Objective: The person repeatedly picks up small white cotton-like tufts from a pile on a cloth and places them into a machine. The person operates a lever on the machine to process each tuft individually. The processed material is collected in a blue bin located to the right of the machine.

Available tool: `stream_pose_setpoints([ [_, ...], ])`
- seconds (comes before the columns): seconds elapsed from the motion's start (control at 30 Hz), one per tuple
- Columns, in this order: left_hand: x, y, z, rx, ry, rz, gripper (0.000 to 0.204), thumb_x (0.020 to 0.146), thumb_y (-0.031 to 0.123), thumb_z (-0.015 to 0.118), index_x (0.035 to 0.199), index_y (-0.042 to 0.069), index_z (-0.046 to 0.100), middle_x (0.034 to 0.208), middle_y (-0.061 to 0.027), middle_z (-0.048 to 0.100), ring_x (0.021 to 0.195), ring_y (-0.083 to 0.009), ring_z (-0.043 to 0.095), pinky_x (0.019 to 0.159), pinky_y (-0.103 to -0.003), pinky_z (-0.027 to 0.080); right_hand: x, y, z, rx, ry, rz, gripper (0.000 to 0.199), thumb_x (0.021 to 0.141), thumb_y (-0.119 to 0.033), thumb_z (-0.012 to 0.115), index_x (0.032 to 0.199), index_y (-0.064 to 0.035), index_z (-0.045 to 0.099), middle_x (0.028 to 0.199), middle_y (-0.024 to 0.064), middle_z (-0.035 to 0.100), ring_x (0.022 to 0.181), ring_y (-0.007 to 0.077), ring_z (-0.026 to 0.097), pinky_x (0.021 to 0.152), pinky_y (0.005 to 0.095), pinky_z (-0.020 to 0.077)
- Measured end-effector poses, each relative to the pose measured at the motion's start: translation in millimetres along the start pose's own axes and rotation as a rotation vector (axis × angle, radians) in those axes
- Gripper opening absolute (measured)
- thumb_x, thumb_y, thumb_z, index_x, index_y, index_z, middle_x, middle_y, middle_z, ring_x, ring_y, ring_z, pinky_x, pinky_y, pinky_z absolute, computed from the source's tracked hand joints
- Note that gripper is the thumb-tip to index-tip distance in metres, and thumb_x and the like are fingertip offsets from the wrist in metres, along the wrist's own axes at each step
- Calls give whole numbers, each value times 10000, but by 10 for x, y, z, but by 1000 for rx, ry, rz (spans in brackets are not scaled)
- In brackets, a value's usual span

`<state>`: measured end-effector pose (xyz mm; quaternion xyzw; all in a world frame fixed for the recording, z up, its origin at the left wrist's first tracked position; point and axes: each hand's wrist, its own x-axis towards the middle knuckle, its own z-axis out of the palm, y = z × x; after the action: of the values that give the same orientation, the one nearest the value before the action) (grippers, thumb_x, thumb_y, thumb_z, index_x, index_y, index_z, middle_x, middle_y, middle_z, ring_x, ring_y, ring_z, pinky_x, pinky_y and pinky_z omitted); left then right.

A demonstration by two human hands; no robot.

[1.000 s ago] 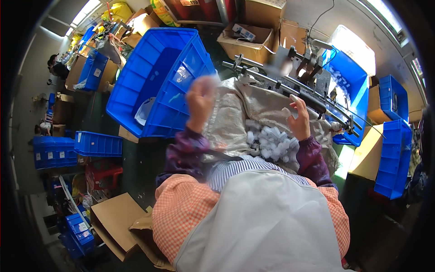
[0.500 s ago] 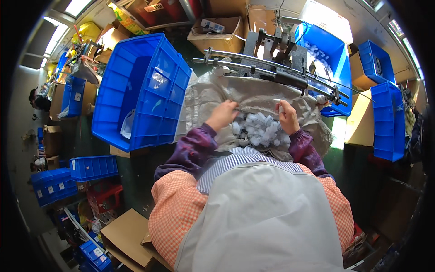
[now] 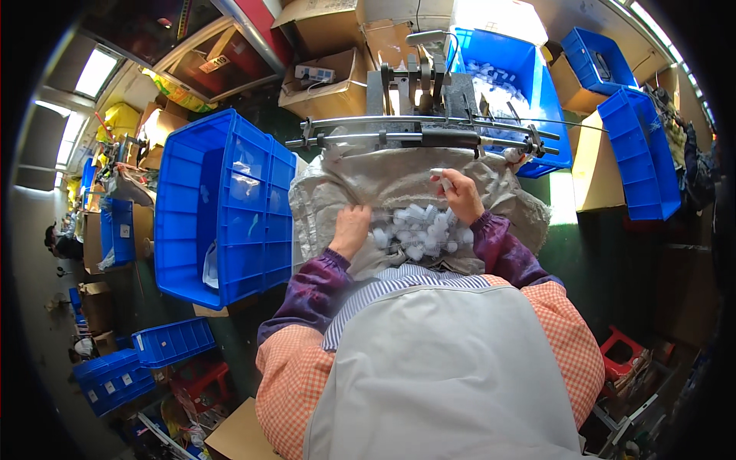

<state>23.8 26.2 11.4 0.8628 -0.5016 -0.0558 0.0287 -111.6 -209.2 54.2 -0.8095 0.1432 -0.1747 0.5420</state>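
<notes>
Mid-frame, right hand [image 3: 462, 196] pinches one small white plastic piece [image 3: 442, 181]; left hand [image 3: 350, 229] lies loosely curled, holding nothing, beside the white pile [image 3: 418, 230] on grey woven sacking [image 3: 368, 184]. Sloped sack risks pieces sliding off.

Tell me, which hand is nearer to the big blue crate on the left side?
Left. The left hand rests on the grey sack just beside the big blue crate; the right hand is farther across the sack.
</notes>
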Motion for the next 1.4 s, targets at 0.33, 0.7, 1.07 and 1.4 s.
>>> stream_pose_setpoints([
  [0.33,240,514,-1005,-498,243,185,140,788,59,541,921,24,515,896,-139,543,793,-307,578,625,-359,484,37,-204,405,38,-394,-214,480,733,4,508,1206,-26,437,1097,221,510,998,370,508,840,382,432],
  [0.7,523,1024,-132,-368,76,433,635,649,414,713,1165,121,488,1219,-121,454,1095,-346,424,884,-492,364,1242,417,-675,-584,303,-217,157,855,-143,493,929,-43,589,888,143,584,844,331,570,708,387,448],
  [1.07,416,1085,263,-281,-221,337,327,619,175,661,915,84,558,960,-138,534,863,-344,559,637,-420,486,1868,849,-673,-1014,240,-124,149,804,-165,552,927,-103,611,962,57,600,971,259,516,822,379,425],
  [1.4,479,607,-507,-372,-150,189,340,656,203,660,951,74,552,872,-148,558,791,-341,583,689,-415,477,1888,878,-685,-996,206,-89,176,821,-200,525,942,-87,584,977,72,594,1000,270,500,840,396,398],
])
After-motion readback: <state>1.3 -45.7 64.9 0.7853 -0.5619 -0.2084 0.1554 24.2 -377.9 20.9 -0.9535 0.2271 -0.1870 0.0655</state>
